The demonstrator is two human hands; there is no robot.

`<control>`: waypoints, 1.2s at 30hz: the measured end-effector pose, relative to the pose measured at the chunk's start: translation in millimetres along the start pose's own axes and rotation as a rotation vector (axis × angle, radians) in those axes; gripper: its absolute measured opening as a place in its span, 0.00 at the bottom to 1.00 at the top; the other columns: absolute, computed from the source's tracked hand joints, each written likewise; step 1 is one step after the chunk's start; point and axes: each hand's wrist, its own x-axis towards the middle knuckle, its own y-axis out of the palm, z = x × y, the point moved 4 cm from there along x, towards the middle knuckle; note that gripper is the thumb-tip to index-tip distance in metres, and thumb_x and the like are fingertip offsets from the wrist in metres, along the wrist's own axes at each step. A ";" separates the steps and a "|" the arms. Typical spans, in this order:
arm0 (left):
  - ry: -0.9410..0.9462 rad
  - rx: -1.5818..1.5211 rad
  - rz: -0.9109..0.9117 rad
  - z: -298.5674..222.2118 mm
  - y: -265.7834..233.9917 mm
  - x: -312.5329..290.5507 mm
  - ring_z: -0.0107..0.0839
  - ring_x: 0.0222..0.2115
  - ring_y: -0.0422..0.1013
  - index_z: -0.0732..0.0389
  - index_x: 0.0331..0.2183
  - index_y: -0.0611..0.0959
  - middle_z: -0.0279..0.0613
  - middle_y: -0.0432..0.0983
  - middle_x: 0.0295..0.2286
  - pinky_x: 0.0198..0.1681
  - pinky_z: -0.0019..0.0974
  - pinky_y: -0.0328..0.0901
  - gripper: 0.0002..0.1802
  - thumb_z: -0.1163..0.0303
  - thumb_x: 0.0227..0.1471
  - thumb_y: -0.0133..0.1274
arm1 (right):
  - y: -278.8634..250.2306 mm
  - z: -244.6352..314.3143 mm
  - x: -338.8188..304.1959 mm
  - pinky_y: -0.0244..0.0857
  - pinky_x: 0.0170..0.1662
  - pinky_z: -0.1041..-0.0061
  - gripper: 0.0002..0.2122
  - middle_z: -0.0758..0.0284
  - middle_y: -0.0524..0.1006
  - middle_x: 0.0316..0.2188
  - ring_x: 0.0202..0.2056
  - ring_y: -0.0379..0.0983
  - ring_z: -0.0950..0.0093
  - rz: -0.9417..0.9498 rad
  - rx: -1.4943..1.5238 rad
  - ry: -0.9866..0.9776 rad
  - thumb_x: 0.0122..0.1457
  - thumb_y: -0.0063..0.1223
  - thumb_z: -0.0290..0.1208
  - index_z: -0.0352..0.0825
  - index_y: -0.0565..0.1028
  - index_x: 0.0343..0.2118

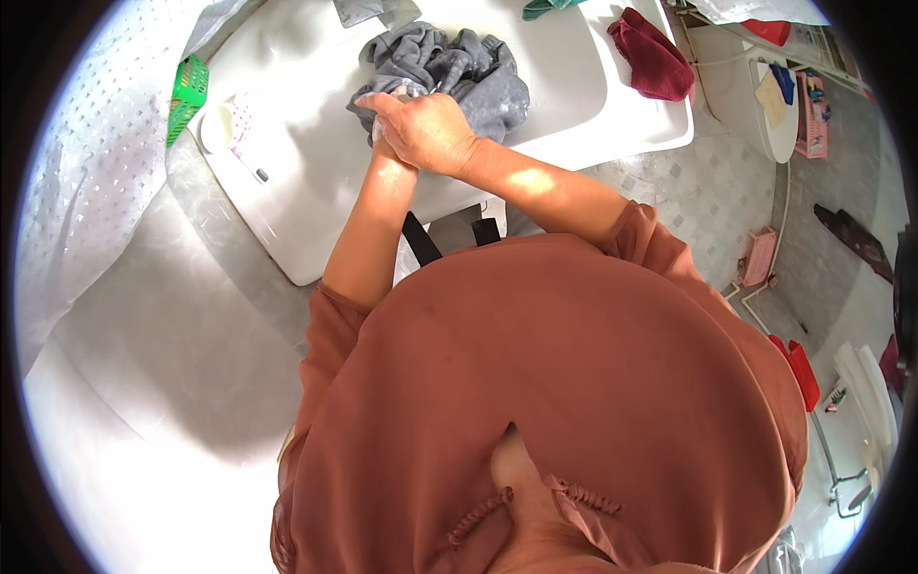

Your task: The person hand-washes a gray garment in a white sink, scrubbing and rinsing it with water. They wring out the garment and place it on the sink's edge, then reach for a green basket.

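Observation:
A wet grey cloth point(492, 91) lies bunched up at the far side of the white sink point(316, 206), with whitish suds on parts of it. My right hand point(430, 134) is at the cloth's near left edge, closed across my left hand point(381, 132), one finger stretched to the left. Most of my left hand is hidden beneath the right, and its fingers do not show. Suds cling to both hands and to the left wrist. My forearms meet over the sink's near part.
A dark red cloth point(652, 55) lies on the sink's right ledge. On the left ledge are a white cup point(220, 127) and a toothbrush point(251, 167). A green basket point(186, 100) stands beyond, next to a pale dotted curtain point(96, 163). Pink racks point(758, 256) are along the right wall.

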 end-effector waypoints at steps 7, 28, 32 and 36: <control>0.026 -0.057 -0.009 3.6 14.3 -23.2 0.33 0.41 0.71 0.60 0.47 0.72 0.39 0.75 0.39 0.48 0.38 0.64 0.17 0.61 0.63 0.37 | -8.4 -43.1 16.5 0.70 0.30 0.61 0.17 0.61 0.78 0.21 0.24 0.76 0.59 0.014 -0.051 0.239 0.54 0.49 0.32 0.46 0.72 0.49; 0.055 0.099 0.011 -12.3 25.2 -32.2 0.35 0.41 0.74 0.66 0.45 0.76 0.43 0.76 0.41 0.46 0.38 0.69 0.18 0.62 0.60 0.49 | -4.2 -117.0 5.9 0.62 0.41 0.84 0.10 0.76 0.75 0.30 0.35 0.66 0.85 0.028 0.881 0.591 0.62 0.51 0.34 0.39 0.78 0.44; 0.135 0.170 -0.018 -32.9 16.3 -40.4 0.33 0.41 0.73 0.65 0.43 0.77 0.41 0.76 0.42 0.47 0.36 0.68 0.17 0.62 0.57 0.53 | -22.0 -113.2 -3.7 0.58 0.50 0.81 0.13 0.73 0.76 0.37 0.41 0.67 0.82 0.055 1.050 0.538 0.62 0.51 0.41 0.36 0.79 0.39; 0.255 0.316 0.231 -34.8 9.8 -43.7 0.24 0.33 0.73 0.63 0.37 0.80 0.37 0.78 0.32 0.38 0.30 0.67 0.13 0.66 0.51 0.60 | -19.3 -117.1 -13.3 0.59 0.51 0.79 0.16 0.70 0.76 0.40 0.43 0.68 0.79 0.164 0.914 0.526 0.60 0.54 0.41 0.35 0.76 0.44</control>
